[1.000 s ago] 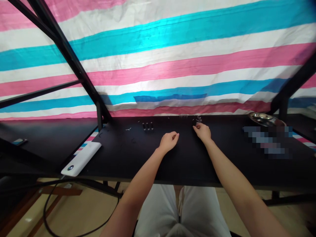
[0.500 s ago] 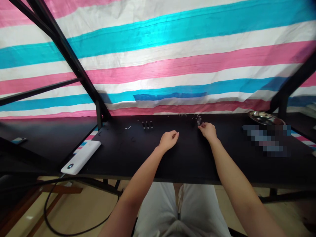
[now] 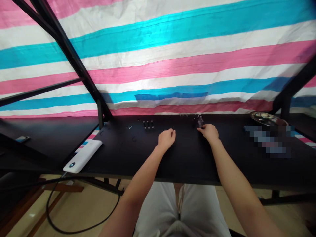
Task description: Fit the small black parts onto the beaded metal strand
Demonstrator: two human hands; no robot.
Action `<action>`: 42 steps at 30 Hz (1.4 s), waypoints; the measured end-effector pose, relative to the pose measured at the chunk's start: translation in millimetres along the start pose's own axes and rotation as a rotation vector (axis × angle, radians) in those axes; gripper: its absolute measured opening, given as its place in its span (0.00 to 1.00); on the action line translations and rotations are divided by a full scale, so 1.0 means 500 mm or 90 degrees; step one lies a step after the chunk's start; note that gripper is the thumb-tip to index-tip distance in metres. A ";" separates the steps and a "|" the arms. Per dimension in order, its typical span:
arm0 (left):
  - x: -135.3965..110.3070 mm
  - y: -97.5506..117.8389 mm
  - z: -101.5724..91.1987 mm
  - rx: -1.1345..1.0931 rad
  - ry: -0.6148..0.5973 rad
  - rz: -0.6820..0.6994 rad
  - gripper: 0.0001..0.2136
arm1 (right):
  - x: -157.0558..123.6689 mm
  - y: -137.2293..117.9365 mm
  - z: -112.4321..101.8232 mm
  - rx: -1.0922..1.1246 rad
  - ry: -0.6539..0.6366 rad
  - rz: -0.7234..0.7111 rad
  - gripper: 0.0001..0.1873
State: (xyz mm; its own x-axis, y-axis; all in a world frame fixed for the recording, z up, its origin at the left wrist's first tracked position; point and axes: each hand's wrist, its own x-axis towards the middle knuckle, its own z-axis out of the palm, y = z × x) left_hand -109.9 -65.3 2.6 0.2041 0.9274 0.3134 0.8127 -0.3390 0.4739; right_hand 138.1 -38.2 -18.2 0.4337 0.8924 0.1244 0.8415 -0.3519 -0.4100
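My left hand point(image 3: 167, 139) is closed over the middle of the black table point(image 3: 187, 158), fingers curled in; whatever it may hold is hidden. Farther right, my right hand point(image 3: 209, 132) has its thumb and forefinger drawn together just in front of a small cluster of greyish pieces point(image 3: 200, 121). Anything between those fingertips is too small to make out. Left of my left hand, three short dark cylinders with pale ends point(image 3: 148, 124) stand in a row. A row of tiny pieces point(image 3: 184, 115) lies along the back edge.
A white power bank point(image 3: 84, 156) with a cable lies at the left edge. At the right is a shiny metal dish point(image 3: 268, 118), beside a pixelated patch. White thread-like scraps point(image 3: 129, 127) lie on the table. Black frame bars slant up at both sides, before a striped sheet point(image 3: 172, 69).
My left hand has shifted slightly left. My right fingertips have come down a little, to the near side of the greyish cluster. The view has moved slightly.
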 end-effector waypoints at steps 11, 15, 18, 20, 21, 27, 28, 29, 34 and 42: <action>0.029 -0.078 -0.060 0.048 0.092 -0.262 0.35 | -0.079 -0.070 -0.039 -0.016 -0.011 -0.193 0.13; 0.033 -0.086 -0.060 0.080 0.065 -0.268 0.33 | -0.093 -0.085 -0.040 0.018 -0.026 -0.274 0.14; 0.037 -0.093 -0.059 0.089 0.089 -0.261 0.24 | -0.096 -0.088 -0.037 0.042 -0.046 -0.323 0.14; 0.040 -0.095 -0.056 0.066 0.123 -0.241 0.16 | -0.097 -0.089 -0.034 0.063 -0.052 -0.347 0.15; 0.042 -0.095 -0.053 0.035 0.137 -0.225 0.13 | -0.097 -0.090 -0.031 0.077 -0.051 -0.356 0.15; 0.043 -0.050 -0.011 -0.484 0.062 -0.132 0.06 | -0.110 -0.112 -0.003 0.338 -0.028 -0.367 0.20; 0.041 -0.038 -0.004 -0.560 0.031 -0.121 0.06 | -0.114 -0.118 0.002 0.402 -0.034 -0.362 0.22; 0.037 -0.026 0.002 -0.616 0.002 -0.108 0.06 | -0.117 -0.123 0.006 0.459 -0.047 -0.359 0.23; 0.020 0.009 0.009 -0.717 -0.083 -0.053 0.07 | -0.129 -0.142 0.013 0.630 -0.105 -0.329 0.18; 0.018 0.012 -0.005 -0.740 -0.088 -0.055 0.10 | -0.132 -0.146 -0.002 0.712 -0.121 -0.308 0.19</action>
State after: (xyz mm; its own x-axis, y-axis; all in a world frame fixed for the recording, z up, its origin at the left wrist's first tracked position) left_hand -104.6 -59.6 10.3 0.2885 0.9395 0.1844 -0.1458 -0.1472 0.9783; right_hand 48.3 -71.7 4.4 0.0219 0.9235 0.3831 0.1228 0.3778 -0.9177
